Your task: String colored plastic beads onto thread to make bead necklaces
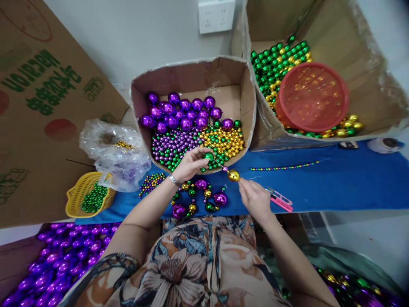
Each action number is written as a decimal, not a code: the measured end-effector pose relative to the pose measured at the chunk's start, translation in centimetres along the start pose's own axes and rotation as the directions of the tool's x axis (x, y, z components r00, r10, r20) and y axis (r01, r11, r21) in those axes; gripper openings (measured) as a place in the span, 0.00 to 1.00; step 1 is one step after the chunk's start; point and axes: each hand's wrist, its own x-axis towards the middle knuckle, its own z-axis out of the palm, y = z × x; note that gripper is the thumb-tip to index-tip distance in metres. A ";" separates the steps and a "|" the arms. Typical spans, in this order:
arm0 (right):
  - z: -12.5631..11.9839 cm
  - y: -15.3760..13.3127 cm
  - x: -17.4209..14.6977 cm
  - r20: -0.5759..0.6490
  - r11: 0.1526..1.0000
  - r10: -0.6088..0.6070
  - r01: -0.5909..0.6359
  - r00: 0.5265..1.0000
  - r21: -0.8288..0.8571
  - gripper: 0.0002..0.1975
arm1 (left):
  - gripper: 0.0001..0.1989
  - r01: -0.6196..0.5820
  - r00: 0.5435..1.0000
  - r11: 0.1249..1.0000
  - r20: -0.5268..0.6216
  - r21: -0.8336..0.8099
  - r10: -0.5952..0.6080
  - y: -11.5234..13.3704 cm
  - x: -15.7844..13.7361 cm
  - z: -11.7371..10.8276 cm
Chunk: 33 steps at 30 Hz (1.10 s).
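Observation:
My left hand [193, 164] pinches a shiny green ball [208, 157] at the front edge of the cardboard box of beads. From that ball a thin needle or wire runs to a small purple bead [225, 169] and a larger gold ball [233, 175]. The fingers of my right hand [254, 196] are closed at the gold ball's right side. Below my hands, a strung garland [191, 192] of purple, green and gold balls lies curved on the blue cloth [319, 183]. A thin string of tiny beads [284, 167] stretches out to the right.
The cardboard box [220, 68] holds large purple balls and small mixed beads. A taller box [367, 64] on the right contains a red basin [313, 96]. Pink-handled snips [281, 201] lie right; a yellow basket [75, 198] and plastic bags [111, 149] stand left.

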 end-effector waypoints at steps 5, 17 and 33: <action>0.4 -0.3 0.2 0.017 1.000 0.011 -0.011 1.000 0.013 0.12 | 0.20 -0.025 0.998 0.984 0.057 0.176 0.015 -0.4 -0.3 0.3; 0.9 -0.3 -0.1 0.056 0.975 0.102 -0.111 0.993 0.194 0.13 | 0.22 -0.002 0.992 0.997 -0.125 0.076 0.012 -1.9 -1.2 1.6; 3.5 -0.8 -1.2 0.504 0.036 0.348 -0.548 0.790 0.835 0.21 | 0.25 -0.086 0.993 0.972 0.093 0.218 0.067 -1.4 -0.2 2.7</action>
